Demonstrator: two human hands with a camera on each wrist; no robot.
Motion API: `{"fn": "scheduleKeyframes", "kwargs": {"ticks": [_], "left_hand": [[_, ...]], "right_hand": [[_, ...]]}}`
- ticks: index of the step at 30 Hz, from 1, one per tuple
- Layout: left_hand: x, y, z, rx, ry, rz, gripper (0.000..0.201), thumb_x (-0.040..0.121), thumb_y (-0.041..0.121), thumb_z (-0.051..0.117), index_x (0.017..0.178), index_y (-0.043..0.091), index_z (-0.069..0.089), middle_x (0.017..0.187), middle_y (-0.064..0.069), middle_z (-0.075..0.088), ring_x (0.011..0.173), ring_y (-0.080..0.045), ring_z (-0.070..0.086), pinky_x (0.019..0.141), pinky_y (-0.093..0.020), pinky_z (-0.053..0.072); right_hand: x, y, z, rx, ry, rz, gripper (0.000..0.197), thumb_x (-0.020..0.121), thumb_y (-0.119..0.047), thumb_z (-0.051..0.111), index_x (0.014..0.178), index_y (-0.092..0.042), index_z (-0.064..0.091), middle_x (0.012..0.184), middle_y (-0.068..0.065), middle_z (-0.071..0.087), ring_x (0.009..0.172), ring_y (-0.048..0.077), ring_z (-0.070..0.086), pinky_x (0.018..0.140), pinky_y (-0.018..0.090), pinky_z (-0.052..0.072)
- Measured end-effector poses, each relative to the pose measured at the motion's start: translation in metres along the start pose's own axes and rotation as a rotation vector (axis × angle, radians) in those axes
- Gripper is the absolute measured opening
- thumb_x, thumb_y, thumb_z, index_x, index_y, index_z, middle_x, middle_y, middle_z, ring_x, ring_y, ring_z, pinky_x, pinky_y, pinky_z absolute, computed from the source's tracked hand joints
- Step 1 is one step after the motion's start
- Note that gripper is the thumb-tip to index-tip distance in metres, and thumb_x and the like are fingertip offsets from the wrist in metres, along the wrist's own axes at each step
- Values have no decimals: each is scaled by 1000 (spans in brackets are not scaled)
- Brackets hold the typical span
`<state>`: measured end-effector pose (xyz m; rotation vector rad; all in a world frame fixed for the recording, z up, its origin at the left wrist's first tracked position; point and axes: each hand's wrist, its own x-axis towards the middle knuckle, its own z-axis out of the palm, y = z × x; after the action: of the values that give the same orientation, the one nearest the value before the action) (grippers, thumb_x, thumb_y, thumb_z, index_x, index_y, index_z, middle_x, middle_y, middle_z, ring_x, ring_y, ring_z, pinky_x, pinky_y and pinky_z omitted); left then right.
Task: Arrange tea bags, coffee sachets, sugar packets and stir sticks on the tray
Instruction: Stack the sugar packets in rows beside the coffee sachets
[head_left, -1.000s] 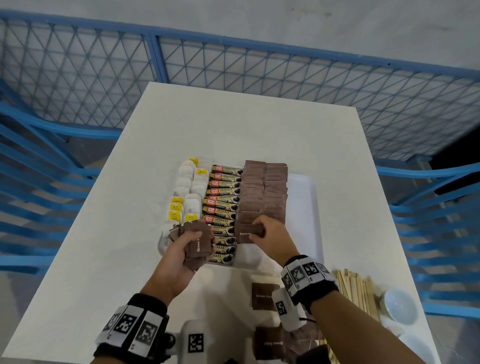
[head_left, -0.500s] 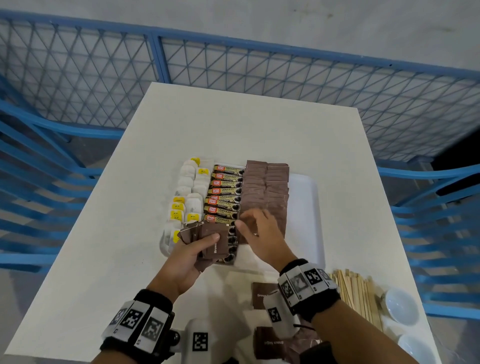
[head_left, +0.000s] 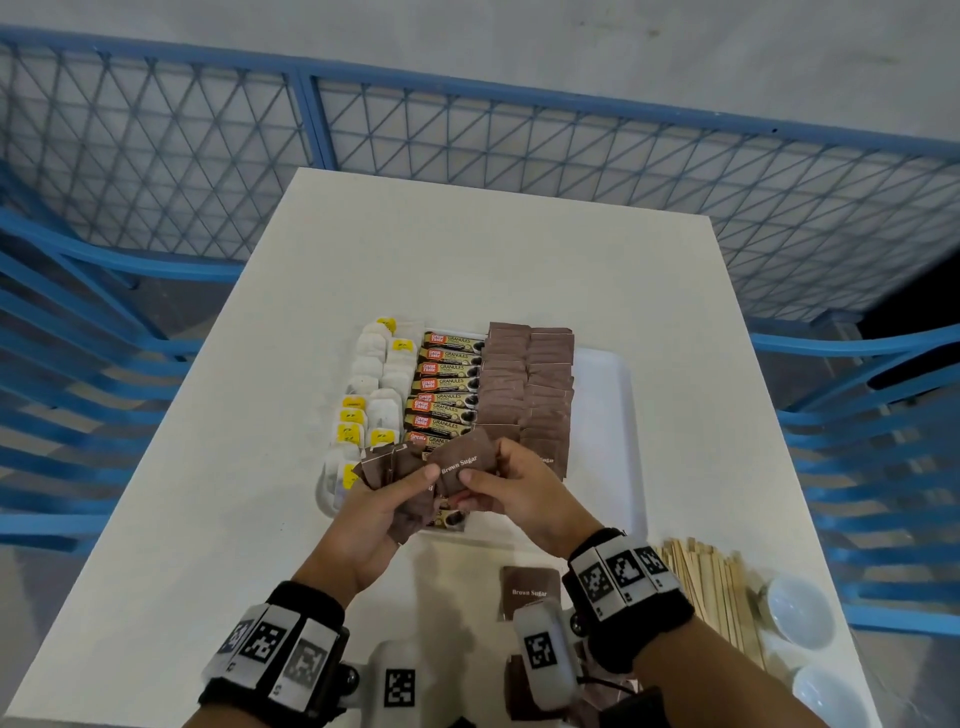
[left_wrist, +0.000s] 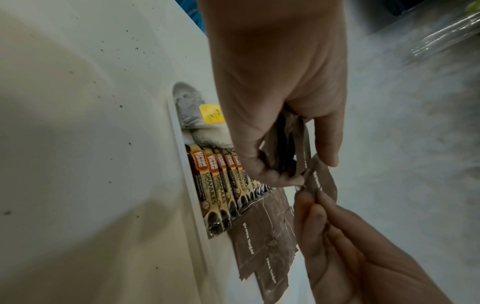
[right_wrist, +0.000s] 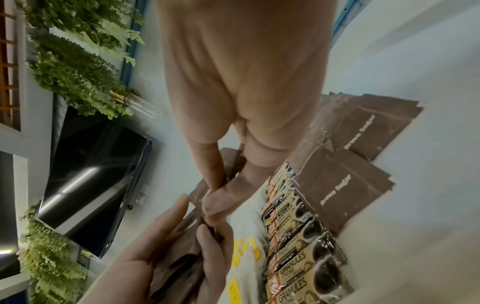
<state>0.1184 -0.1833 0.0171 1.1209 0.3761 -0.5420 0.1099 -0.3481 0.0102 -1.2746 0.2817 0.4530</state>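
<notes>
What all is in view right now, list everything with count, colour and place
tray: one, white, table centre
tea bags: many, white with yellow tags, tray's left columns
coffee sachets: one column, black and gold, beside tea bags
sugar packets: many, brown, two columns right of coffee
loose sugar packet: one, brown, table near edge
stir sticks: a pile, wooden, table right
bowls: two, white, table's right corner
left hand: holds a brown packet bunch
right hand: pinches one packet from that bunch

Right hand (right_wrist: 241, 102) pinching a brown sugar packet (right_wrist: 205, 193), left hand (right_wrist: 168, 246) gripping more, coffee sachets (right_wrist: 298, 246) beside.
</notes>
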Motion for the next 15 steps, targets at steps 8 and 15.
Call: {"fn": "scheduleKeyframes", "kwargs": {"ticks": [8,15], "left_hand": [[7,-5,-1,50,50,-34,22,84,-3,60,85,16,71,81,-15,51,66,-21,45,64,-29,42],[4,-5,-3,-124,34,-85,22,89,-2,52,78,8,68,71,-12,68,62,-20,67,55,-24,56]], "right_hand": [[-5,5,-11,-134,18,7,18,90,-7,57,107,1,57,89,8,63,71,10,61,66,20,53],[-4,5,-42,-168,286,-6,12,86,-2,61,97,1,55,86,9,65,70,14,62,60,18,50]]}}
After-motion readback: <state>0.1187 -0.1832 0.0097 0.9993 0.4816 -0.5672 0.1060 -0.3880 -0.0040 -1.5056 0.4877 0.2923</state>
